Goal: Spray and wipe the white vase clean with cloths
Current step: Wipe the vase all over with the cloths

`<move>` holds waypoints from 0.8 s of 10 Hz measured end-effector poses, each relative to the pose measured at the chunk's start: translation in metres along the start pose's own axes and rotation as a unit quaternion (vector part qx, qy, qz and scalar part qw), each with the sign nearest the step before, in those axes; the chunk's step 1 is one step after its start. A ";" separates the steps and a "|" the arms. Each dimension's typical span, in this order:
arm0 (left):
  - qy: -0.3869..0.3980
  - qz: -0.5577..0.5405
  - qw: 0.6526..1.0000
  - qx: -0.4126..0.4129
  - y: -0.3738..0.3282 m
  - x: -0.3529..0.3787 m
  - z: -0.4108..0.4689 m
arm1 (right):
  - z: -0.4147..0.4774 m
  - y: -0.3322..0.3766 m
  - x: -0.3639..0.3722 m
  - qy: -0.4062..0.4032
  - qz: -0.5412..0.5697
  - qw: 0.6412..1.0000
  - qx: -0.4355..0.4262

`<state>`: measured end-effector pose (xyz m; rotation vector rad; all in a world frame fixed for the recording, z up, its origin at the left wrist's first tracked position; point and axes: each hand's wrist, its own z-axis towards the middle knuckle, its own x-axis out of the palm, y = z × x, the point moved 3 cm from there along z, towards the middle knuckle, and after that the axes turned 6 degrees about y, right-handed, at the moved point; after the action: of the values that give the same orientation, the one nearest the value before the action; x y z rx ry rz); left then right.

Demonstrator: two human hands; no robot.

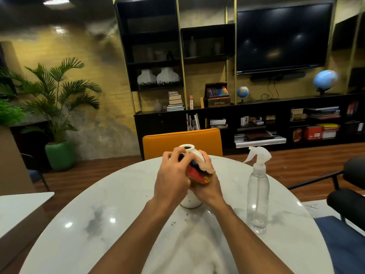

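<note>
White vase (191, 202) stands upright mid-table (98, 224). The left hand (173, 178) grips its upper side; the right hand (207, 184) presses a red, blue and yellow cloth (197, 173) against it. A clear spray bottle (257, 194) stands at 3 o'clock. At 1 o'clock, on the far shelf, a box (219, 102) reads "Harry Potter".

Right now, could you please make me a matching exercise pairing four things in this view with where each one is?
Things:
1. white vase
2. spray bottle
3. orange chair
4. multicoloured cloth

Places:
A. standing alone on the table, to the right of the hands
B. pressed against the vase by the right hand
C. beyond the table's far edge
D. upright on the table, between the left hand and the right

Pairs: 1-D, 2-A, 3-C, 4-B
</note>
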<state>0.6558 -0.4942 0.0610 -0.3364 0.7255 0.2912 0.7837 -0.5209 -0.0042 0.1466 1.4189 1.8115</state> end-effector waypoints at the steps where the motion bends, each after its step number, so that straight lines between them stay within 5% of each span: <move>1: 0.024 0.094 0.995 0.025 -0.024 0.005 0.009 | 0.002 -0.013 0.005 0.017 -0.105 0.994 0.035; 3: 0.071 0.155 0.985 0.038 -0.046 0.008 0.043 | 0.007 -0.010 0.012 0.024 -0.197 0.980 -0.015; 5: 0.068 0.134 0.989 0.004 -0.030 -0.009 0.025 | 0.009 -0.015 0.013 0.013 -0.090 0.996 0.007; 6: 0.045 0.093 0.994 -0.039 -0.018 -0.015 0.012 | 0.006 -0.018 0.012 -0.040 -0.118 0.991 -0.056; 8: 0.081 0.109 0.991 0.011 -0.042 0.004 0.025 | 0.010 -0.018 0.019 0.051 -0.073 0.996 0.008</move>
<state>0.6894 -0.5222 0.0844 -0.2624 0.9263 0.4664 0.7860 -0.5006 -0.0235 -0.0411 1.4765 1.7092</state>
